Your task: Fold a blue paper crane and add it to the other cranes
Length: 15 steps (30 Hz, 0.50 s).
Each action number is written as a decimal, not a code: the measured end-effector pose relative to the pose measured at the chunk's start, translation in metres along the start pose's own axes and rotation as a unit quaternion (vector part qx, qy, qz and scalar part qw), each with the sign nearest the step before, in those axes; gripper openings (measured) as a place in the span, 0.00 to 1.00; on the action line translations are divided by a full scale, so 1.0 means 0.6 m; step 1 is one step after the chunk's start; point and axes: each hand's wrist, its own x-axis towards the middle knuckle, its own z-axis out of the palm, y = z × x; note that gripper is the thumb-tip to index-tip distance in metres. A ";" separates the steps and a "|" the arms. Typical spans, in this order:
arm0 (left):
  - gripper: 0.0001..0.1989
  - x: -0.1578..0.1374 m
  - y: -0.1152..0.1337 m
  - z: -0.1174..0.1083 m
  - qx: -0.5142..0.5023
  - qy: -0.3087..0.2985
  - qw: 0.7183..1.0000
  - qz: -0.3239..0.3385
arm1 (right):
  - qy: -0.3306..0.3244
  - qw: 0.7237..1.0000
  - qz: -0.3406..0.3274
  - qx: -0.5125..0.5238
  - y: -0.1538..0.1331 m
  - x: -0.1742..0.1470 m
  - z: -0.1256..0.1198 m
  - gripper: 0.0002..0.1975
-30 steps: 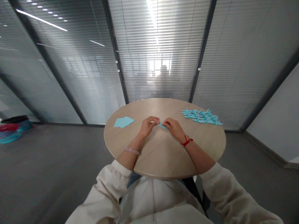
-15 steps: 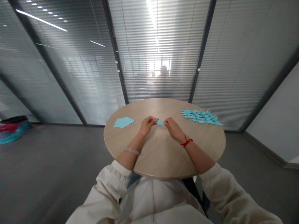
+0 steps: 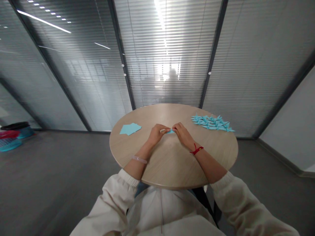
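Between my hands is a small piece of light-blue origami paper (image 3: 170,131), mostly covered by my fingers. My left hand (image 3: 157,133) pinches its left side, with the fingertips on the paper. On the other side, my right hand (image 3: 181,132) grips the right end, its fingers curled closed. The exact folds of the piece are too small to make out. Light-blue paper sheets (image 3: 130,129) lie flat to the left of my left hand. Beyond my right hand sit several folded paper cranes (image 3: 211,122), grouped in rows.
All the paper is on a round wooden table (image 3: 172,164), whose near edge is just in front of my body. Glass panels with blinds (image 3: 167,88) rise behind it. Baskets (image 3: 12,137) stand on the floor at far left.
My left hand has shifted slightly right, bringing the two hands closer together. Less of the blue paper shows between them now, and it sits slightly lower.
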 end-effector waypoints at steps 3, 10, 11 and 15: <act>0.07 0.000 -0.004 0.001 0.022 -0.015 0.999 0.026 | 0.010 1.000 -0.019 0.016 -0.008 0.002 -0.005 0.09; 0.06 -0.003 -0.005 0.009 -0.030 -0.014 0.999 -0.029 | 0.078 0.989 0.045 0.118 -0.023 0.006 -0.004 0.10; 0.07 -0.003 -0.003 0.009 -0.053 -0.005 0.997 -0.049 | 0.094 0.982 0.068 0.148 -0.024 0.005 -0.001 0.14; 0.11 0.001 0.007 0.003 -0.156 0.041 0.982 -0.100 | 0.116 0.966 0.112 0.203 -0.022 0.004 0.010 0.23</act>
